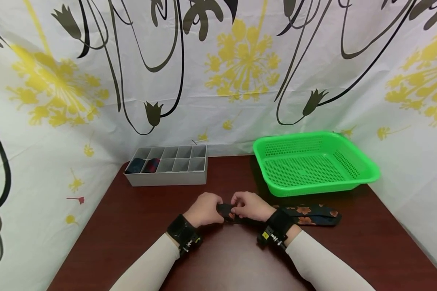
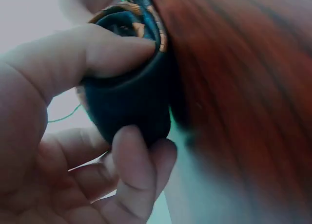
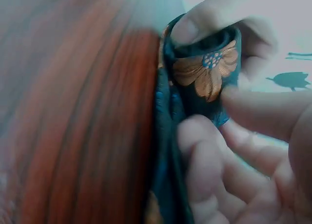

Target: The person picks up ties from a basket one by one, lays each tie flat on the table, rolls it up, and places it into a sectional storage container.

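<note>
A dark tie with orange flowers [image 1: 306,215] lies along the dark wooden table [image 1: 138,226], and its left end is rolled into a small coil. My left hand [image 1: 205,209] pinches that coil [image 2: 131,107] between thumb and fingers. My right hand [image 1: 250,206] grips the same rolled end [image 3: 204,73] from the other side, fingers curled on the flowered cloth. The rest of the tie stretches flat to the right, in front of the green basket [image 1: 364,169].
A grey divided organiser box [image 1: 167,178] stands at the back left, with two dark rolled items [image 1: 143,165] in its leftmost cells. The green plastic basket holds nothing. A flowered curtain [image 1: 218,72] hangs around the table on all sides.
</note>
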`<state>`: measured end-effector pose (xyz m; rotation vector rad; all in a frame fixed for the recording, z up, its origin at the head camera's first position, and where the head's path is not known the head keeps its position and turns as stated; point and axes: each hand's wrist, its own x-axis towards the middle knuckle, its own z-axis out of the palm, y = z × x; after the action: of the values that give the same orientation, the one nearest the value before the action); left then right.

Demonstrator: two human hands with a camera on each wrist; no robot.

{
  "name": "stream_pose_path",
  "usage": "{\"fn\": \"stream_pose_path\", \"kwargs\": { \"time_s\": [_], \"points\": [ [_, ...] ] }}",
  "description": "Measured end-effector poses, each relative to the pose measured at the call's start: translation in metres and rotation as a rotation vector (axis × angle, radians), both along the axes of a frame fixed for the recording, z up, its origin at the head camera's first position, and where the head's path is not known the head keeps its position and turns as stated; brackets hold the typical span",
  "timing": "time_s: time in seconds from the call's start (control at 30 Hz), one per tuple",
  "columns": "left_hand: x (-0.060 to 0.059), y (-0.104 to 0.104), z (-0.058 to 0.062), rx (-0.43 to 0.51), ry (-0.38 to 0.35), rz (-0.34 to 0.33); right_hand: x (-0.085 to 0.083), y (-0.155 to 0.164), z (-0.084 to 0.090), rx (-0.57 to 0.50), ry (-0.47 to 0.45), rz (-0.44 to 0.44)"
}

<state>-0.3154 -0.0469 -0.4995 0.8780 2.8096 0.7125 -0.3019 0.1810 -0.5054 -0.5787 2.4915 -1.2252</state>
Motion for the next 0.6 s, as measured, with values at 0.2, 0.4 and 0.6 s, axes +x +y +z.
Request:
{"fn": "stream_pose_path", "kwargs": {
  "time_s": [0.2,0.4,0.6],
  "points": [
    [0.005,-0.009,-0.001,0.022,-0.026,0.042,0.011,-0.009,-0.002,0.048,0.130,0.089],
    [0.007,-0.005,0.000,0.020,-0.063,0.006,0.020,-0.013,-0.001,0.195,0.311,-0.006],
    [0.005,-0.004,-0.005,-0.001,0.003,-0.035,0.020,-0.012,0.001,0.236,0.344,-0.009]
  ]
}}
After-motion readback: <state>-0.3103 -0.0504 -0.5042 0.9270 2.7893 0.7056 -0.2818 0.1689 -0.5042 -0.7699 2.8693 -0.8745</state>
